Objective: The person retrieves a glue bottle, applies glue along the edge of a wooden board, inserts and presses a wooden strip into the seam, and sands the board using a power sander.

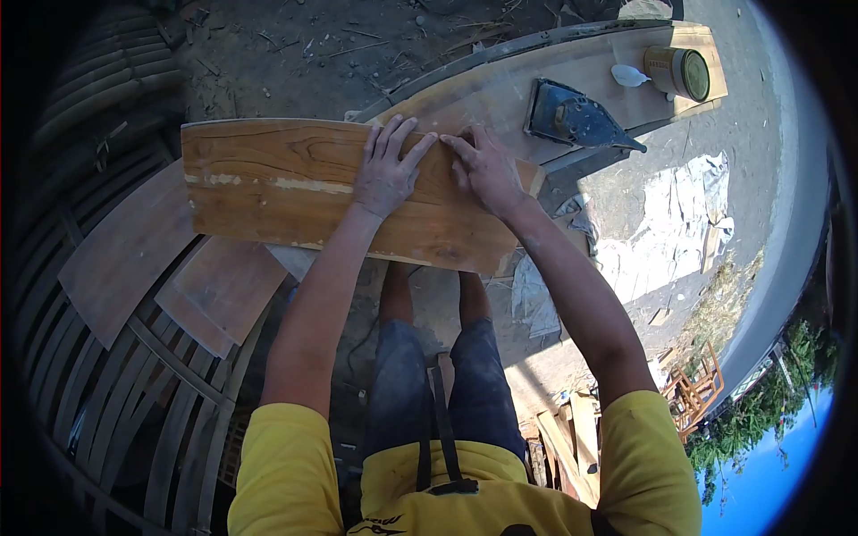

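A long wooden board [277,183] with dark grain and pale filler patches along a seam lies across in front of me. My left hand [389,170] rests on its upper middle with the fingers stretched out and spread, pointing to the far edge. Just to the right, my right hand [487,170] is closed over the board, its fingers bent and the tips near the left index finger. Whatever it may pinch is hidden. Beyond the right hand, a dusty blue tool that looks like a power sander [576,116] lies on a long plank surface [474,94].
A tin can [677,73] and a white plastic piece [630,75] sit at the plank's far right. Thin wooden panels [134,241] lie on a slatted bench [170,447] at left. White sheeting [675,214] and scrap wood [572,447] are on the ground at right.
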A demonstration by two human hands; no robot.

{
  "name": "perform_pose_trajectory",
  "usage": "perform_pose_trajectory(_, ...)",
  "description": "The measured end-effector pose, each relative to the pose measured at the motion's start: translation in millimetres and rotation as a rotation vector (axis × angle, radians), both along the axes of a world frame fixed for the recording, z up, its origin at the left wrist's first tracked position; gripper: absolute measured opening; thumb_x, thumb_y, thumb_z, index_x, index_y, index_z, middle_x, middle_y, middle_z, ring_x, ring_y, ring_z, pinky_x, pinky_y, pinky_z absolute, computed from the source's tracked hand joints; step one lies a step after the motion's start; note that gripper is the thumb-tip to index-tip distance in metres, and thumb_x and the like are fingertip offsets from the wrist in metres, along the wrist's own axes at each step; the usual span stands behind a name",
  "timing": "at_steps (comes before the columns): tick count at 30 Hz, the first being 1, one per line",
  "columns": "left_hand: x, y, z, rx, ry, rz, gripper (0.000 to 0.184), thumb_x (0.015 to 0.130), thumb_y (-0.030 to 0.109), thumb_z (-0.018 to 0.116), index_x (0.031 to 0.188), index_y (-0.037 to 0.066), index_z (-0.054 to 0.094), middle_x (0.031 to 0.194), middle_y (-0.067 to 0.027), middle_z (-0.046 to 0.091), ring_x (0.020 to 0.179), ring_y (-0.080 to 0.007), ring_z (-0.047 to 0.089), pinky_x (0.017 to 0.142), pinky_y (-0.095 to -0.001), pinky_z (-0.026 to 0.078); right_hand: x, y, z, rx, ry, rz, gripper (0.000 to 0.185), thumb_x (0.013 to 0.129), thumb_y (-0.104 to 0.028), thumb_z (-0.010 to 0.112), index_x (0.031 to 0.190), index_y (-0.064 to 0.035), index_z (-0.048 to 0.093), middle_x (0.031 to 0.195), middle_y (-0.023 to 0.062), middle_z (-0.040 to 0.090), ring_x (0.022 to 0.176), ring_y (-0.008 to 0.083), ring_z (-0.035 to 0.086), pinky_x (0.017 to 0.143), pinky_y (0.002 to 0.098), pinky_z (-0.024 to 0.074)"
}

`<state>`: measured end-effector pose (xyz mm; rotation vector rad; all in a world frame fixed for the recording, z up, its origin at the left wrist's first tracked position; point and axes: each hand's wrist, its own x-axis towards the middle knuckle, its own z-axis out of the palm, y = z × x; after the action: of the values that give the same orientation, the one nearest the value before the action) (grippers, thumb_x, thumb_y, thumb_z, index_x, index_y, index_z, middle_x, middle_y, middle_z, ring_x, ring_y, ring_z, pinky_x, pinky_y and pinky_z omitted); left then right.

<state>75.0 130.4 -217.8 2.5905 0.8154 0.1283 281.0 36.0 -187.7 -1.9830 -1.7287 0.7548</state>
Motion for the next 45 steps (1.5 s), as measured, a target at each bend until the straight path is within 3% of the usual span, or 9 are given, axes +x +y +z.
perform_pose_trajectory(7,-3.1,1.3,-1.0,0.036,-0.011,-0.020,0.080,0.082,0.010,0.076,0.155,0.034,0.052,0.158,-0.0095,0.041,0.154,-0.0322,0.034,0.128,-0.0541,0.029,19.5,-21.2,68.2,0.087,0.226,-0.308,0.034,0.092,-0.005,0.069,0.125,-0.0043,0.070,0.122,0.0164,0.066,0.104,0.0338,0.070,0.091,0.0453,0.0580)
perform_pose_trajectory(11,1.6,-0.2,3.7,0.028,0.081,-0.008,0.077,0.086,0.012,0.075,0.155,0.036,0.051,0.160,-0.0084,0.040,0.154,-0.0308,0.034,0.129,-0.0535,0.029,71.6,-66.3,99.9,0.199,0.159,-0.601,0.025,0.096,-0.001,0.063,0.120,-0.0001,0.070,0.102,0.0128,0.071,0.090,0.0243,0.073,0.082,0.0356,0.0586)
perform_pose_trajectory(13,0.4,-0.8,-0.1,0.029,0.061,-0.014,0.078,0.086,0.011,0.075,0.156,0.036,0.051,0.162,-0.0083,0.037,0.155,-0.0320,0.033,0.129,-0.0539,0.029,105.7,-90.1,92.8,0.281,0.162,-0.886,0.020,0.100,-0.003,0.059,0.116,0.0022,0.070,0.091,0.0087,0.072,0.081,0.0148,0.070,0.078,0.0302,0.0566)
perform_pose_trajectory(18,4.2,-0.5,6.3,0.044,0.047,-0.033,0.075,0.085,0.006,0.070,0.154,0.029,0.054,0.163,-0.0114,0.038,0.155,-0.0345,0.033,0.130,-0.0550,0.027,219.4,-99.0,51.6,0.229,0.206,-1.364,0.024,0.098,-0.014,0.065,0.115,0.0036,0.069,0.088,0.0107,0.073,0.082,0.0183,0.071,0.080,0.0335,0.0577)
perform_pose_trajectory(25,7.2,-0.2,7.5,0.061,0.044,-0.046,0.070,0.083,0.003,0.065,0.150,0.022,0.059,0.163,-0.0158,0.039,0.154,-0.0375,0.034,0.129,-0.0570,0.027,338.8,-64.7,-2.2,0.201,-0.157,-1.429,0.034,0.097,-0.020,0.065,0.123,0.0029,0.067,0.115,0.0202,0.073,0.100,0.0318,0.073,0.094,0.0425,0.0564)
perform_pose_trajectory(31,8.4,-0.9,7.1,0.075,0.064,-0.047,0.070,0.083,0.002,0.062,0.150,0.021,0.059,0.162,-0.0169,0.040,0.153,-0.0387,0.036,0.128,-0.0578,0.027,402.0,19.5,47.6,0.493,-0.520,-0.998,0.059,0.102,-0.045,0.061,0.147,-0.0063,0.056,0.152,0.0209,0.053,0.145,0.0383,0.044,0.119,0.0524,0.0354)
perform_pose_trajectory(34,8.1,-1.3,5.6,0.072,0.065,-0.045,0.070,0.083,0.001,0.061,0.150,0.021,0.060,0.162,-0.0169,0.040,0.153,-0.0387,0.036,0.128,-0.0581,0.027,418.6,51.5,31.1,0.268,-0.620,-0.880,0.062,0.106,-0.061,0.044,0.154,-0.0234,0.053,0.163,0.0139,0.046,0.155,0.0378,0.031,0.122,0.0645,0.0228)
perform_pose_trajectory(39,0.5,-3.4,0.9,0.067,0.101,-0.033,0.073,0.082,0.003,0.066,0.151,0.026,0.059,0.163,-0.0148,0.040,0.153,-0.0374,0.035,0.128,-0.0580,0.027,404.3,55.6,32.5,-0.168,-0.435,-0.817,0.063,0.108,-0.061,0.033,0.153,-0.0243,0.057,0.162,0.0154,0.047,0.150,0.0410,0.041,0.124,0.0647,0.0213)
perform_pose_trajectory(45,1.3,-1.2,1.3,0.052,0.113,-0.011,0.077,0.080,0.007,0.074,0.152,0.032,0.057,0.164,-0.0120,0.039,0.154,-0.0355,0.035,0.128,-0.0565,0.028,407.9,51.1,15.6,0.209,-0.736,-0.763,0.055,0.109,-0.052,0.044,0.149,-0.0166,0.059,0.157,0.0161,0.052,0.148,0.0350,0.045,0.124,0.0675,0.0182)
